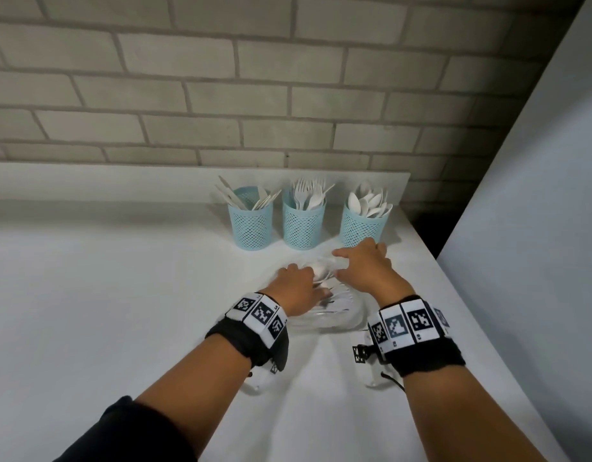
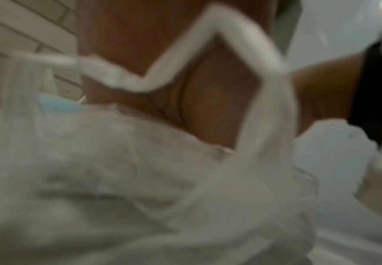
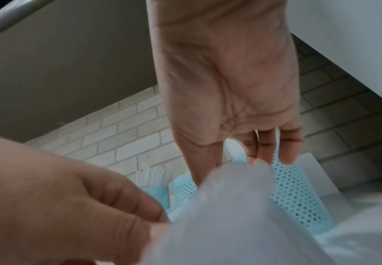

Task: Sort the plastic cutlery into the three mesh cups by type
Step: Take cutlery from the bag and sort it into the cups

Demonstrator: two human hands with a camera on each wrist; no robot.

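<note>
While the white desk (image 1: pixel 121 295) carries three light-blue mesh cups (image 1: pixel 303 225) of white knives, forks and spoons by the brick wall, a clear crumpled plastic bag (image 1: pixel 338 315) of white plastic cutlery (image 1: pixel 321 271) lies just before them. Left hand (image 1: pixel 296 288) pinches the bag; right hand (image 1: pixel 364 266) rests spread over its far edge.

Blurred palm of left hand (image 2: pixel 208 107), crumpled clear plastic bag (image 2: pixel 117 179) below

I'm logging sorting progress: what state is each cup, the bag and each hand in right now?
Left cup: upright, holds knives.
Middle cup: upright, holds forks.
Right cup: upright, holds spoons.
Clear plastic bag: lying on the counter, cutlery inside.
Left hand: grips the bag.
Right hand: on the bag, grip unclear.
</note>
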